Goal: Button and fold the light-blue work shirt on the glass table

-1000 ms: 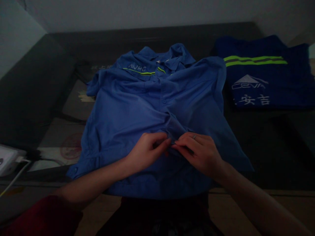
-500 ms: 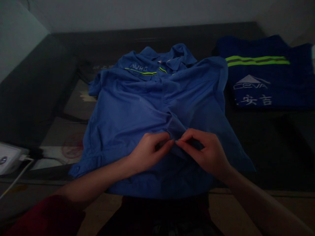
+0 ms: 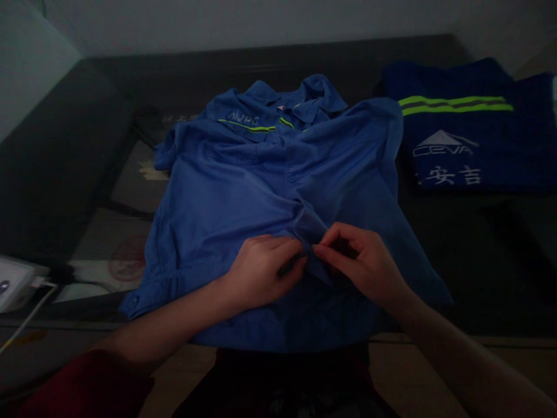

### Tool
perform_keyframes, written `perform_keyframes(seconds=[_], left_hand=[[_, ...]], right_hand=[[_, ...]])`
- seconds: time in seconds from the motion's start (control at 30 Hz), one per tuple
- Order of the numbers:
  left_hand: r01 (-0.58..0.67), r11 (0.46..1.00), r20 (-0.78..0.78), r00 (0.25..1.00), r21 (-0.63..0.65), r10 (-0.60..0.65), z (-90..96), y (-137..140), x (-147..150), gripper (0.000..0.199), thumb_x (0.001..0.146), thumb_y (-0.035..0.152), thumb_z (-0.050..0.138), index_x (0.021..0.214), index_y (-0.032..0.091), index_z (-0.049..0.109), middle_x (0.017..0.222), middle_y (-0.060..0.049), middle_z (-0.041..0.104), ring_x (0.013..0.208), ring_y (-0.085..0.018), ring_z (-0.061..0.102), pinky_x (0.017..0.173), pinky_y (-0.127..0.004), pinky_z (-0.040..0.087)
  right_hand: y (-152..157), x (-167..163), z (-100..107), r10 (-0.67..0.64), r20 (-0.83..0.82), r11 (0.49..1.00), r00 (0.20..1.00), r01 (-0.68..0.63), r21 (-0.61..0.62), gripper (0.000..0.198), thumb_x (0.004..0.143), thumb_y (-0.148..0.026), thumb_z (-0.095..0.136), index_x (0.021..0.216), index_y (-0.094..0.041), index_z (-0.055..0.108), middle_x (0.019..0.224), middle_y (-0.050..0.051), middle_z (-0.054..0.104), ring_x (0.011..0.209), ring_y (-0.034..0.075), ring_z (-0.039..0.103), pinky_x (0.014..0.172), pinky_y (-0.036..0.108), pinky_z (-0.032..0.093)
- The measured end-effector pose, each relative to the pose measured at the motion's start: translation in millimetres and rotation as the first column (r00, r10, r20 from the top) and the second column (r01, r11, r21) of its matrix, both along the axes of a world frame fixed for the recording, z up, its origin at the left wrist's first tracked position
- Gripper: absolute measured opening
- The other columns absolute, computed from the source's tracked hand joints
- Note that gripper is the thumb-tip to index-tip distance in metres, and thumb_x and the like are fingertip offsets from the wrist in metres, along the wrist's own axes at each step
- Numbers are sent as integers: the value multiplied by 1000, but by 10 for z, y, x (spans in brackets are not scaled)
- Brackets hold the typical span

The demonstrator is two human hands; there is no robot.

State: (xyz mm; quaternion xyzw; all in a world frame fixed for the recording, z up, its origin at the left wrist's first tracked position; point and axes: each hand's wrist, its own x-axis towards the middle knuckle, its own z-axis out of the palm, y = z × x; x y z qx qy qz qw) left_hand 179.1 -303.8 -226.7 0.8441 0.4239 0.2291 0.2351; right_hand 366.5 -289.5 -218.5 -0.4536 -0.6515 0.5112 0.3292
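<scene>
A blue work jacket [image 3: 226, 186] lies spread on the dark table, its collar at the far side and its hem hanging at the near edge. Yellow-green piping and light lettering cross its chest. At the lower front placket, my left hand [image 3: 265, 270] pinches the cloth between thumb and fingers. Close beside it, my right hand [image 3: 363, 258] grips the other side of the raised placket fold with thumb and forefinger. Any button between the fingertips is too dark and small to make out.
A folded dark blue garment [image 3: 461, 128] with a yellow-green stripe and white lettering lies at the back right. Papers [image 3: 100, 261] show on the left of the table [image 3: 487, 261]. A white box [image 3: 20, 281] with a plugged-in cable sits at the left edge.
My left hand has rolled slightly, its fingers curling further over the placket, and its fingertips have come a little away from my right hand's. The jacket lies almost unchanged.
</scene>
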Motion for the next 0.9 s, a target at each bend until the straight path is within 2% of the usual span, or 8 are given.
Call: perform_keyframes(seconds=[0.1,0.3,0.5,0.9], left_hand=[[-2,1000,-5,1000,16,2,1,2,-5,19,85,20,46,67,17,50,56,3,48,51,-8,43,52,-21,34],[-33,982,103,993,-188,54,30,11,16,18,84,22,48,67,17,48,58,4,48,52,-7,43,50,-19,33],[-51,953,122,988,-299,91,37,24,32,18,83,24,52,67,16,46,59,5,47,53,-7,42,51,-19,33],[-69,920,124,984,-387,126,15,21,46,24,83,23,47,61,17,41,55,6,40,52,-7,37,50,-19,29]], right_hand=[[9,6,0,21,-27,998,999,-23,-63,29,81,-41,63,66,-18,55,52,-5,51,45,8,48,42,20,36],[10,6,-8,15,21,998,1000,-13,-64,28,81,-40,62,67,-17,56,54,-4,52,48,8,48,43,20,36],[9,6,-10,2,64,999,998,1,-51,28,82,-41,61,67,-18,56,58,-2,55,53,9,50,49,21,39],[22,16,-46,62,93,997,994,-59,-41,22,84,-35,59,70,-18,57,61,-2,57,55,10,51,52,22,39]])
